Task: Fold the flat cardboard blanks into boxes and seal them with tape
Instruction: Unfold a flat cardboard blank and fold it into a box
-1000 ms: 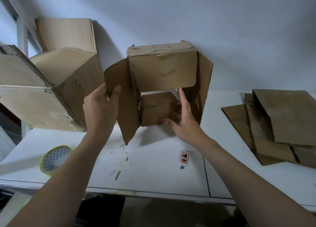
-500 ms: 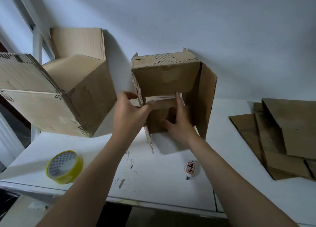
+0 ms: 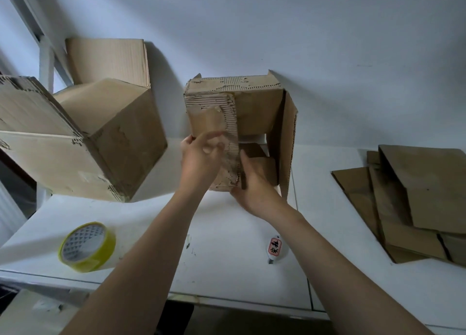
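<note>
Here, the table [image 3: 227,246]: white and scuffed, we look down on it over two bare forearms.
Finished boxes [image 3: 121,143]: two large brown ones at the far left. The front one is tilted with a corner on the table, and the second stands behind it.
Flat blanks [image 3: 423,191]: a loose, overlapping pile lying at the right end of the table, well apart from both hands.
Box [image 3: 257,110]: at the middle back of the table, on its side, with its open end toward us. Its top flap hangs down and its right flap [image 3: 287,143] stands out open. Its left flap [image 3: 227,122] is folded across the opening, with the face stripped to bare corrugation.
Left hand [image 3: 199,158]: on the face of the left flap, thumb at the flap's outer edge. The fingers are blurred, and we cannot tell whether they grip or only press.
Right hand [image 3: 254,186]: reaching into the opening just beside the left flap's free edge. The one finger we see lies straight against the lower flap [image 3: 262,168], unclenched. The rest is hidden behind the left flap.
Tape roll [image 3: 87,246]: yellow, lying flat near the front left edge, apart from the hands.
Cutter [image 3: 274,249]: small and white with a red label, lying between the forearms, near the right one.
</note>
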Action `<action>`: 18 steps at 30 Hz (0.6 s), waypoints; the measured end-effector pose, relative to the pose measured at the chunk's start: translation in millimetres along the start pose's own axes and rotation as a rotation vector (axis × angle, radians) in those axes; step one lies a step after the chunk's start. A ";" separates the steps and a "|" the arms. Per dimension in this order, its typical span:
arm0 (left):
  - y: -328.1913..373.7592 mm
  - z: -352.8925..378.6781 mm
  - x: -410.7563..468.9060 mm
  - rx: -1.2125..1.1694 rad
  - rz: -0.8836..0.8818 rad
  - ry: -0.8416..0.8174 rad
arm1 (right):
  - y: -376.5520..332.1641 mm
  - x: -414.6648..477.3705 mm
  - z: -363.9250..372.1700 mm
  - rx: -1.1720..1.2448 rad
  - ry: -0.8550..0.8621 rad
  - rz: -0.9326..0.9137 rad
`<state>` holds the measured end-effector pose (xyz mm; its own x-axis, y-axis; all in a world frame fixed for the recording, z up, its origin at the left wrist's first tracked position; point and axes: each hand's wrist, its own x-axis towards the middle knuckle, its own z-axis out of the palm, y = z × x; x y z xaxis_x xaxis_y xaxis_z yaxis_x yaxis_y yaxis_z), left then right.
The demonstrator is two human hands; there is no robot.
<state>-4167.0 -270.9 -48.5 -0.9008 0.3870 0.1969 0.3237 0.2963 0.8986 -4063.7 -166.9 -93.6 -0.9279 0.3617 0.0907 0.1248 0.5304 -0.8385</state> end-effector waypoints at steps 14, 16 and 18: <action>-1.8 6.2 4.0 -0.002 -0.033 0.024 | -16.7 -54.9 -71.8 0.035 0.818 -0.267; -3.7 5.4 4.9 0.004 -0.020 0.041 | -10.2 -43.9 -74.2 0.123 0.836 -0.123; -5.8 3.4 6.6 0.005 -0.019 0.047 | 2.5 -30.0 -73.0 0.163 0.799 0.011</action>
<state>-4173.9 -267.0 -53.7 -0.9192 0.3402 0.1982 0.3080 0.3079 0.9002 -4009.9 -120.4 -59.2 -0.3880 0.8368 0.3863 0.0227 0.4277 -0.9036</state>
